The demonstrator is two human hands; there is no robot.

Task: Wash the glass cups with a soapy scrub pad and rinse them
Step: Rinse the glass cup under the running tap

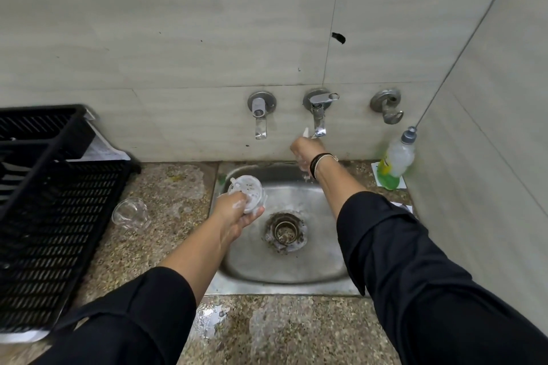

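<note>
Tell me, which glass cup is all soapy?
The glass cup held in the left hand over the sink is foamy. The other cup on the counter looks clear.

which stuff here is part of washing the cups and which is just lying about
In use:
soapy glass cup in the left hand
right hand at the middle tap
sink
glass cup on the counter
soap bottle

Lying about:
black crate
left tap
wall hook

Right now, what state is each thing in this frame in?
Soapy glass cup: gripped by the left hand over the sink.
Second glass cup: lying on its side on the counter.
Right hand: sudsy, raised to the middle tap.
Water: none visibly running.
Soap bottle: upright, capped.
Black rack: on the counter.
</note>
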